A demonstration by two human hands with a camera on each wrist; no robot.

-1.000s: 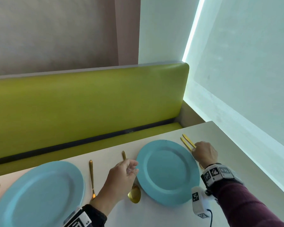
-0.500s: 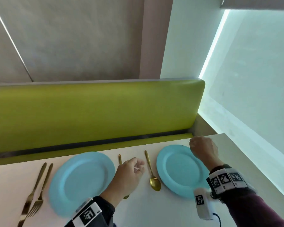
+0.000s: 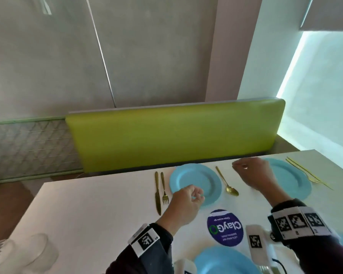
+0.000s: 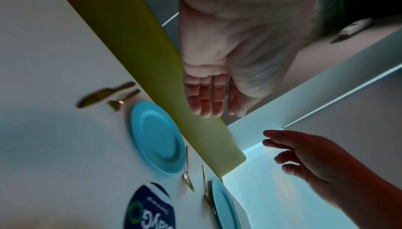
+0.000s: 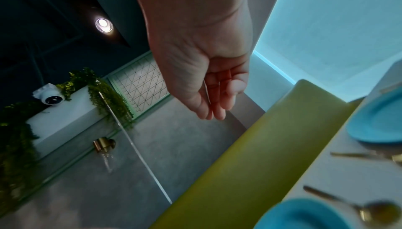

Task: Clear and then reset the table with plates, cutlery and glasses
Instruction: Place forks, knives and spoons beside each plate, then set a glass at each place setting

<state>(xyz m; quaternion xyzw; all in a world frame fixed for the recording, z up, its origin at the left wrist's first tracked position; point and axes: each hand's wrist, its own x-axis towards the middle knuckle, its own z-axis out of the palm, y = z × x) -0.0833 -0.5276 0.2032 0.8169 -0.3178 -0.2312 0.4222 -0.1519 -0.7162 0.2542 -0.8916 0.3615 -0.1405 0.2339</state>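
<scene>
Two blue plates sit along the table's far edge, the left plate (image 3: 194, 179) (image 4: 156, 138) and the right plate (image 3: 291, 180) (image 5: 380, 121). A gold knife (image 3: 157, 192) and fork (image 3: 164, 186) lie left of the left plate. Between the plates lies a gold spoon (image 3: 227, 182) (image 5: 378, 210). Another gold fork and knife pair (image 3: 305, 173) lies right of the right plate. My left hand (image 3: 186, 202) (image 4: 206, 98) hovers over the left plate's near rim, fingers loose, empty. My right hand (image 3: 251, 173) (image 5: 217, 95) hangs above the table at the right plate's left rim, also empty.
A third blue plate (image 3: 224, 260) sits at the near edge, behind a round blue sticker (image 3: 225, 227). Clear glasses (image 3: 18, 252) stand at the near left corner. A green bench back (image 3: 176, 135) runs behind the table, with a wall to the right.
Both hands have let go of the cutlery beside the right plate and lifted off the table, drifting left. The view has pulled back and now takes in more of the table.
</scene>
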